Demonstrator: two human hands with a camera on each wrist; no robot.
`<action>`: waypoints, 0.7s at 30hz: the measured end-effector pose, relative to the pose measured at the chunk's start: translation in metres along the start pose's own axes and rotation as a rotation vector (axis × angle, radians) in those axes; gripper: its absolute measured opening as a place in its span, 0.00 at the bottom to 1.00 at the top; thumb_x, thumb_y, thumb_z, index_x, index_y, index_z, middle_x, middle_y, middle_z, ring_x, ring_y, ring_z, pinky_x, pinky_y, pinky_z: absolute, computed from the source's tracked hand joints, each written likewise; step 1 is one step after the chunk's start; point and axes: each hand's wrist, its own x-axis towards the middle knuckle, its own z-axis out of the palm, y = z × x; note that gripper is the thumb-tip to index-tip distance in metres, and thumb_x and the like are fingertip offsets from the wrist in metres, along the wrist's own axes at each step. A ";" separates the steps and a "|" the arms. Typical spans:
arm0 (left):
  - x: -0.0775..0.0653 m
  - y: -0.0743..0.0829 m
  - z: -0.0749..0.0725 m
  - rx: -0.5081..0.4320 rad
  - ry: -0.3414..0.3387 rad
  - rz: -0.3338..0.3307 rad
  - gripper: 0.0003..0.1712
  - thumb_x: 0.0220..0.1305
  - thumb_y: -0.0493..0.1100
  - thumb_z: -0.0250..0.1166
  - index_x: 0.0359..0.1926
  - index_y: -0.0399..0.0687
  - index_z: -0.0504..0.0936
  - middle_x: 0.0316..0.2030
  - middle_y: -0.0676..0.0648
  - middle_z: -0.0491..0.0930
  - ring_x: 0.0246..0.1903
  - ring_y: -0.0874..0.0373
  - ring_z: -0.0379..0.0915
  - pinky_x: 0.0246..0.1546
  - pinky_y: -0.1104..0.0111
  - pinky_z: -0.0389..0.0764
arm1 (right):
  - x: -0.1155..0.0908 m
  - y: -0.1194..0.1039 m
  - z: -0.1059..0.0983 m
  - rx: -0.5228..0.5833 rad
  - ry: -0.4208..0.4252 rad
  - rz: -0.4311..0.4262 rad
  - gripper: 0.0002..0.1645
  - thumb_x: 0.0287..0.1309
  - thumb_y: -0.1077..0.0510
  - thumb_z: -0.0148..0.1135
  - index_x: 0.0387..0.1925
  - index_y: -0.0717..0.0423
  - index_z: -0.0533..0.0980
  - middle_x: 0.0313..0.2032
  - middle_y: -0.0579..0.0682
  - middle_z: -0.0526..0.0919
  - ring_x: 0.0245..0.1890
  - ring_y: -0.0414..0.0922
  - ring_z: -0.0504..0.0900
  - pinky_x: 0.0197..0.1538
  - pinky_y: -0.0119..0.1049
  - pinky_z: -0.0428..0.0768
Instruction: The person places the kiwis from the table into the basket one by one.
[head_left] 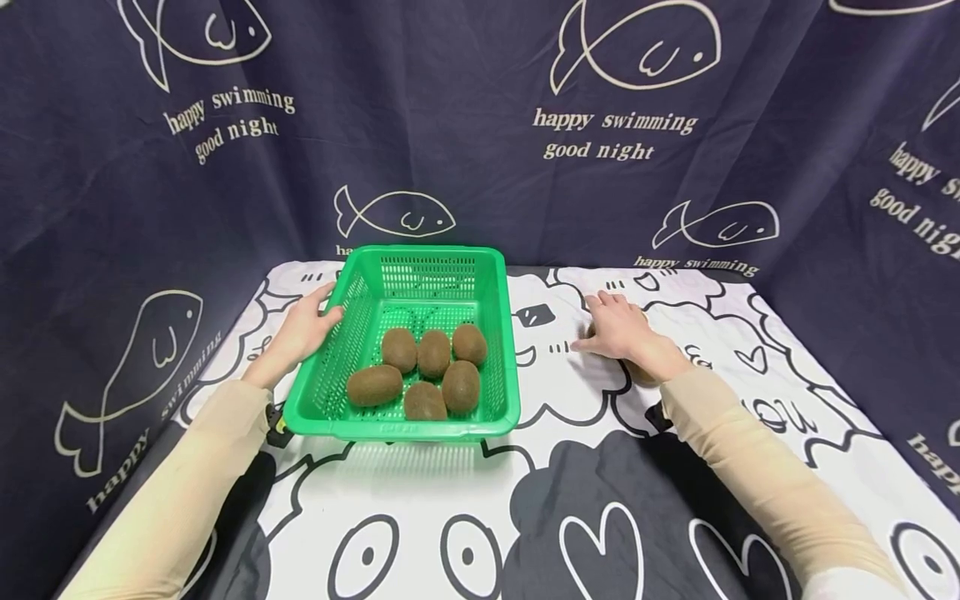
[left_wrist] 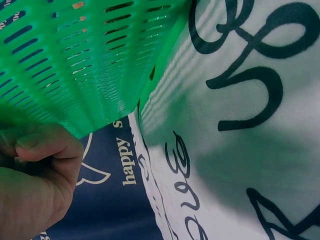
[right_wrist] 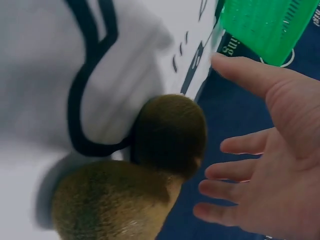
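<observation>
1. The right hand (right_wrist: 280, 165) shows its palm, fingers (right_wrist: 242, 144) spread and nearly straight, holding nothing.
2. The fingers end just beside the farther kiwi (right_wrist: 167, 132), brown and fuzzy.
3. The nearer kiwi (right_wrist: 110, 200) overlaps it in view.
4. Beneath lies a white worktop (right_wrist: 35, 95) with black lines.
5. Beyond, a green basket (right_wrist: 265, 30) fronts a dark blue curtain (right_wrist: 230, 100) with pale lettering.
</observation>
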 end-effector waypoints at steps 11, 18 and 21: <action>0.001 0.001 0.000 -0.007 0.002 0.003 0.35 0.69 0.43 0.47 0.74 0.36 0.52 0.68 0.28 0.60 0.53 0.34 0.75 0.52 0.48 0.77 | -0.011 0.000 0.002 -0.061 -0.093 0.058 0.41 0.40 0.48 0.75 0.53 0.67 0.71 0.56 0.70 0.72 0.60 0.69 0.64 0.59 0.67 0.62; 0.001 -0.001 0.000 -0.007 0.000 -0.002 0.36 0.68 0.43 0.47 0.74 0.37 0.52 0.68 0.28 0.60 0.53 0.34 0.75 0.53 0.48 0.76 | -0.012 0.002 0.006 -0.090 -0.037 0.034 0.34 0.39 0.53 0.73 0.47 0.68 0.72 0.52 0.71 0.73 0.56 0.69 0.66 0.56 0.66 0.66; 0.001 -0.001 0.000 -0.010 0.000 -0.001 0.36 0.68 0.43 0.47 0.74 0.37 0.52 0.68 0.28 0.60 0.53 0.34 0.75 0.53 0.48 0.76 | -0.011 0.003 0.009 -0.097 -0.007 0.021 0.33 0.39 0.54 0.73 0.46 0.68 0.72 0.49 0.70 0.74 0.54 0.69 0.68 0.54 0.66 0.68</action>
